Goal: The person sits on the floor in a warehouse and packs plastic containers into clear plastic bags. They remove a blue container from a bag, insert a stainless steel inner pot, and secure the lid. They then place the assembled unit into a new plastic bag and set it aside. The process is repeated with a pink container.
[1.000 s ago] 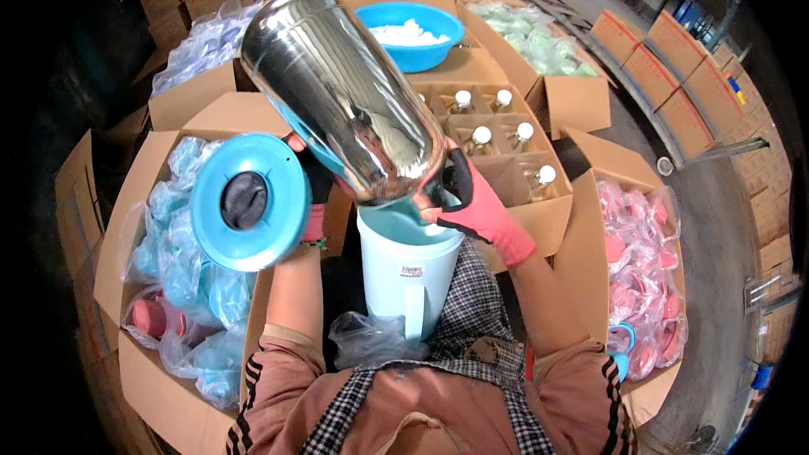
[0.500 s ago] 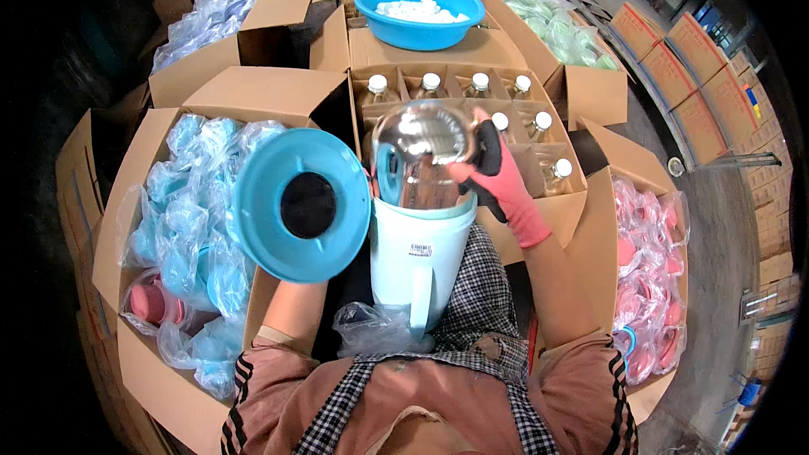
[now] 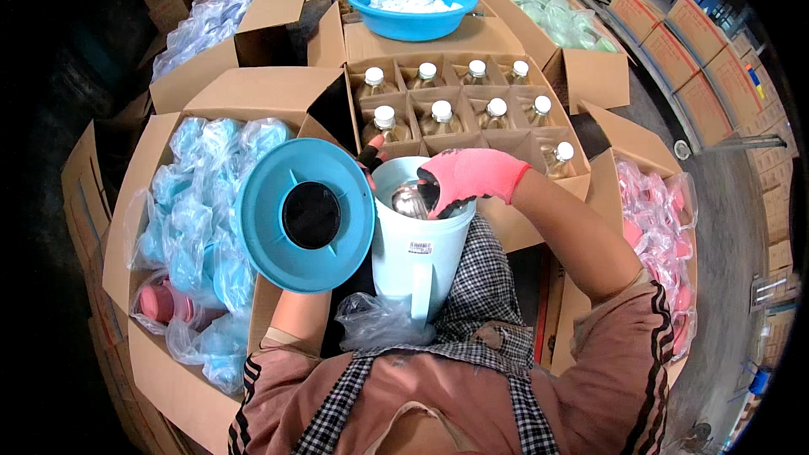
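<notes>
While the silver flask liner [image 3: 409,201] is sunk inside the pale-blue handled jug [image 3: 413,265], its rounded end is partly covered by the curled right hand [image 3: 468,179]; whether the liner is gripped cannot be told. The left hand [image 3: 370,157] is mostly hidden by a blue flanged cover [image 3: 310,264], its hold likewise unclear. The jug is flanked by bagged blue parts [image 3: 190,223] and bagged pink parts [image 3: 670,240], and backed by a divided carton [image 3: 522,221] where 9 white-capped bottles [image 3: 442,124] are seen.
</notes>
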### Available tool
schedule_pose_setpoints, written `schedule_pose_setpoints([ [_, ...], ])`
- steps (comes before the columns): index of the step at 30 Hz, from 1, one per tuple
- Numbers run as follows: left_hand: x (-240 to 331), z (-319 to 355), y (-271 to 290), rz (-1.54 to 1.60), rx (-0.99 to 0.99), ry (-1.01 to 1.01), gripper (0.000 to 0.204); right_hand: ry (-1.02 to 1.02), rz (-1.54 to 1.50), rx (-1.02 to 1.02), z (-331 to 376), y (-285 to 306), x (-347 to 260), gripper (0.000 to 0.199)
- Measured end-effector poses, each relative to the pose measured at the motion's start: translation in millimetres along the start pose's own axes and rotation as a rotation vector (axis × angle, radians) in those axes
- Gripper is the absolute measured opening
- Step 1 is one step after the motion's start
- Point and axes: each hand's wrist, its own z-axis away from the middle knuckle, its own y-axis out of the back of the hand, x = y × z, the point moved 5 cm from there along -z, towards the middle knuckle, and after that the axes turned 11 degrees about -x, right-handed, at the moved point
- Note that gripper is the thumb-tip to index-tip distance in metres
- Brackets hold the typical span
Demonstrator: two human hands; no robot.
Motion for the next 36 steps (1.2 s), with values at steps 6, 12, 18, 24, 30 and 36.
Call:
schedule_pose_setpoints([
  [6,40,-8,-6,-0.286,0.142,-0.208,0.050,0.119,-0.765,0.327,13,15,13,0.064],
  [12,84,-44,-39,-0.684,0.139,-0.494,0.052,0.749,-1.510,0.787,18,40,14,0.075],
  [18,39,-24,-36,-0.560,-0.304,-0.168,0.069,0.652,-1.603,0.850,-26,-10,81,0.067],
  [24,20,-2,-37,-0.637,-0.164,-0.093,0.059,0.456,-1.514,0.835,-15,-10,74,0.058],
  [30,23,16,-39,-0.575,-0.061,-0.130,0.040,0.518,-1.380,0.942,8,-29,51,0.045],
  [36,32,7,-50,-0.568,0.001,-0.205,0.051,0.619,-1.263,0.956,15,-23,41,0.043],
])
